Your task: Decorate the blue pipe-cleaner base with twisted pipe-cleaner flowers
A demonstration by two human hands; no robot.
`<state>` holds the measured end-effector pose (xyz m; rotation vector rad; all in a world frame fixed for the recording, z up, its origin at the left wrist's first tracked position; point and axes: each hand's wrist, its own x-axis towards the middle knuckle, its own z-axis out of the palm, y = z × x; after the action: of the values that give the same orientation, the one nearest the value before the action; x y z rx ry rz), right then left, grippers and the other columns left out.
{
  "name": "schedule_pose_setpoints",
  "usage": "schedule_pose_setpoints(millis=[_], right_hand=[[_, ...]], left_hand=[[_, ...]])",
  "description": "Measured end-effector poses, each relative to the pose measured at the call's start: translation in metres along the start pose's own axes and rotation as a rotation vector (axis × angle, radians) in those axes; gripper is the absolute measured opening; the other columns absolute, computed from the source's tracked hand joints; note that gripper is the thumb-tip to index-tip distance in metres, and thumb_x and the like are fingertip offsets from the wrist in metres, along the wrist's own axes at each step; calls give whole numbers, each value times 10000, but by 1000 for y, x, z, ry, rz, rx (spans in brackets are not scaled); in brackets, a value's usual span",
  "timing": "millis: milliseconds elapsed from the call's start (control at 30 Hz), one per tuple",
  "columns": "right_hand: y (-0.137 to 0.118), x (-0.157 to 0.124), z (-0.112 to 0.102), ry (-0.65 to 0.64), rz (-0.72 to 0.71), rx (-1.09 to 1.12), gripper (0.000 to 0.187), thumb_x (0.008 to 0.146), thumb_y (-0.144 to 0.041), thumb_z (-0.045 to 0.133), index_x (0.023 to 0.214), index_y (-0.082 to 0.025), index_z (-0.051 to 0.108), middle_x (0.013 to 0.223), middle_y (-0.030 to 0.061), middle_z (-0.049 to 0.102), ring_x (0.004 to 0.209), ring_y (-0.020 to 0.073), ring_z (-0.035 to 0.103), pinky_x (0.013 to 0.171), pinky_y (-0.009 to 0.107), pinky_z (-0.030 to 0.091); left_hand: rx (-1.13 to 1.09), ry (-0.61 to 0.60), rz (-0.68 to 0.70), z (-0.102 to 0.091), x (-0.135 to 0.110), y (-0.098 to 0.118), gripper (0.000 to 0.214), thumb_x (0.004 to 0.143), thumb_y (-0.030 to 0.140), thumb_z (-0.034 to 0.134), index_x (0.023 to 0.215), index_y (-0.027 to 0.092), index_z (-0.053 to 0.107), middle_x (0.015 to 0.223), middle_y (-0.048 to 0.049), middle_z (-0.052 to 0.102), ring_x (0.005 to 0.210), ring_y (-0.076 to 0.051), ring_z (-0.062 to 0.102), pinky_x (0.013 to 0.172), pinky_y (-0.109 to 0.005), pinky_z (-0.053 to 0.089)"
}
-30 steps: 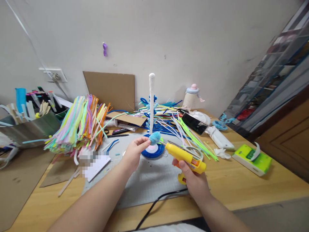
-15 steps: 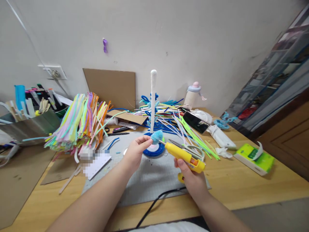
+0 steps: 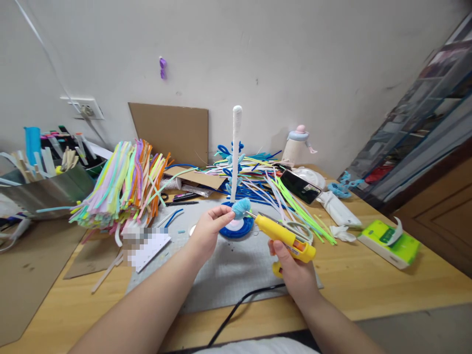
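Between thumb and fingers, my left hand (image 3: 212, 231) pinches a small light-blue fuzzy piece (image 3: 241, 209), which looks made of pipe cleaner. My right hand (image 3: 297, 273) is wrapped round the handle of a yellow hot glue gun (image 3: 283, 236). Its metal nozzle points left and appears to touch the right side of the fuzzy piece. Behind them rises a white wrapped post (image 3: 236, 147), with blue curled pipe-cleaner shapes beside its lower half. The post stands on a round blue base (image 3: 236, 232), partly hidden by my left hand and the fuzzy piece.
A grey cutting mat (image 3: 224, 285) lies below, crossed by the gun's black cord (image 3: 239, 305). Scissors (image 3: 300, 230) lie behind the gun. A pipe-cleaner bundle (image 3: 118, 187) stands left; loose ones spread behind the post. To the right are a phone (image 3: 300, 187) and a green tissue pack (image 3: 389, 241).
The view has shifted slightly. The light-blue piece is turned a little in my left hand, and the glue gun stays close at its right side.
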<state>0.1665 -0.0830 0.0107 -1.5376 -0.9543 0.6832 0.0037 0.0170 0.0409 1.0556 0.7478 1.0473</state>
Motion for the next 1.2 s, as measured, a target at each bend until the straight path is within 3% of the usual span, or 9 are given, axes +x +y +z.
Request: schedule_pose_setpoints(millis=[367,567,933,1067,1200], right_hand=[[3,3,0,6,-22,11,402,704,-563,587,604,-176,539,533,2,542,462,123,459,366,214,369],[1,0,1,22,-47,19,385,704,-560,589,705,-176,566,603,9,588,496,135,500,373,214,387],[4,2,0,-68,-124,-37,373,728,-537,585,727,-165,601,669,24,601,561,148,524,445,237,425],[4,0,-1,-182,-35,51,384,723,-544,594,709,-162,634,662,30,615,611,172,557,500,254,444],[3,3,0,-370,-9,340,338,792,-497,549,734,-178,643,695,31,634,700,177,585,671,284,467]], left_hand=[[-9,-6,6,-1,0,-2,225,612,316,748,696,144,629,653,11,598,621,-105,490,625,-230,330],[-15,-8,7,-1,1,-1,211,639,312,731,725,141,642,692,-2,626,656,-109,517,652,-234,346],[1,-7,44,-4,3,-5,229,653,313,718,787,139,652,761,-34,663,716,-152,577,704,-271,383],[-3,9,37,-4,3,-3,226,637,320,726,747,138,649,725,-24,654,679,-131,556,677,-255,378],[-14,22,33,-3,3,-3,221,626,317,733,728,141,646,702,-11,644,654,-113,537,654,-239,371]])
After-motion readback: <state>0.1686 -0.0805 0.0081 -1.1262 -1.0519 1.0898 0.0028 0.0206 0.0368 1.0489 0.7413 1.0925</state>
